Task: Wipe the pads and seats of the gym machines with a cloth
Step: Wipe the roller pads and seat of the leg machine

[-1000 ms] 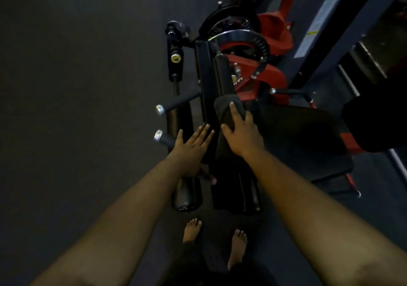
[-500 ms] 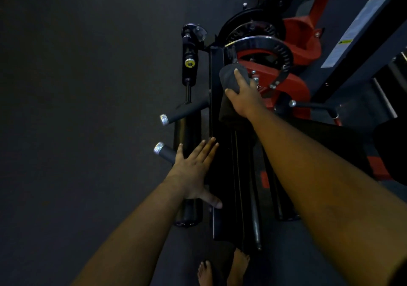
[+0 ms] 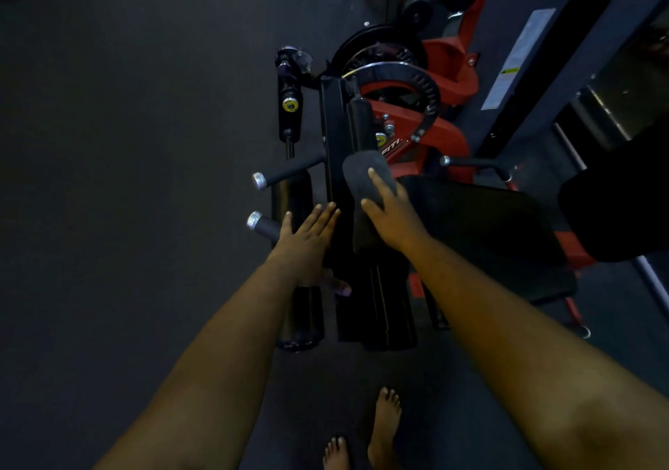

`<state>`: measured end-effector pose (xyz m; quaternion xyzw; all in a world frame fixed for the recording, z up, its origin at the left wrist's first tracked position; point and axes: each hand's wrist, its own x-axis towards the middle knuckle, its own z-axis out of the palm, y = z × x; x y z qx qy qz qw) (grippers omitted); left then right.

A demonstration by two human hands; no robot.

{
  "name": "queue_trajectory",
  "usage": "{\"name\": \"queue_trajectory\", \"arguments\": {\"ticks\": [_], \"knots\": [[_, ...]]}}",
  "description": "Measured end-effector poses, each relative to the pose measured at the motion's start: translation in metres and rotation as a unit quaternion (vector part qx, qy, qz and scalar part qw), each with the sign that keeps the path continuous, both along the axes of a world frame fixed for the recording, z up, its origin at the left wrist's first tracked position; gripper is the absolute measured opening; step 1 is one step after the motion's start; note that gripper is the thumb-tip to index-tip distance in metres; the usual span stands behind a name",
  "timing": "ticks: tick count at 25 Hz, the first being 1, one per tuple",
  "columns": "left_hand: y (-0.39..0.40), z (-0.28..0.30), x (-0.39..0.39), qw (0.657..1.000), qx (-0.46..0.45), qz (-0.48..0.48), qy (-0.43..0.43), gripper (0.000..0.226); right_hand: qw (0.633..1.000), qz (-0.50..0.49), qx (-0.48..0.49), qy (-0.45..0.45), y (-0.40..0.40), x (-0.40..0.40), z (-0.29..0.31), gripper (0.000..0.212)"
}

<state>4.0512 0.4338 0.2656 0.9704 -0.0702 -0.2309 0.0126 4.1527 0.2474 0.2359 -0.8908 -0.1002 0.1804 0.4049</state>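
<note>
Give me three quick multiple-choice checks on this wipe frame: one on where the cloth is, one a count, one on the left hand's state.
1. Where is the grey cloth?
A. on the floor by the feet
B. under the right hand on the long black pad
C. draped over a handle

2. How many silver-capped handles stick out to the left of the machine?
A. one
B. two
C. four

3. How is the left hand?
A. fingers straight, laid flat against the machine
B. curled round the cloth
C. hanging free at the person's side

Answers: 1 B, the right hand's fingers lie on the cloth atop the pad; 2 B, two capped ends show, one above the other; 3 A, its fingers are extended and it holds nothing.
</note>
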Motion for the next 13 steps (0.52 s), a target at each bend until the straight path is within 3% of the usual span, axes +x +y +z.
{"name": "queue_trajectory", "arguments": {"ticks": [8,11,13], "knots": [[-0.029,0.000,-0.069,0.994,-0.055,0.006,-0.091,0.080,0.999,-0.031,0.018,-0.021,-0.066,-0.154,-0.001,0.054],[-0.054,0.004,-0.086,0.994,-0.016,-0.017,-0.109,0.073,0.997,-0.050,-0.047,-0.034,-0.086,-0.174,0.010,0.048],[-0.071,0.009,-0.091,0.992,-0.043,-0.005,-0.117,0.073,0.992,-0.037,-0.102,-0.060,-0.099,-0.180,0.020,0.047]]}}
